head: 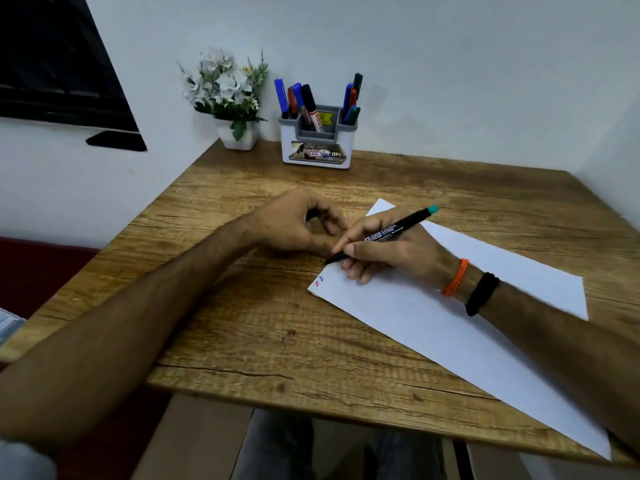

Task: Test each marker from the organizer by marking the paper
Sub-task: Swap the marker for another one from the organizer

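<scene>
Right hand (388, 251): fingers clamped on black marker (391, 232), tip at paper (450, 306) edge.
Left hand (294, 226): fingers loosely curled, just beside.
Behind: organizer (315, 147), flower pot (239, 136), well apart.

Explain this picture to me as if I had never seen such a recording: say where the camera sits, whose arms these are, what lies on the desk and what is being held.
There is no machine here. A person wears one wide-angle camera on the head, so you look forward and down at that person's own arms.

The right hand grips a black marker with a teal end, its tip at the near left edge of a white paper. Two small marks, one blue and one red, already sit near that corner. The left hand rests on the wooden table beside the paper, fingers loosely curled; whether it holds anything cannot be seen.

At the back stand an organizer holding more markers and a small pot of white flowers.
</scene>
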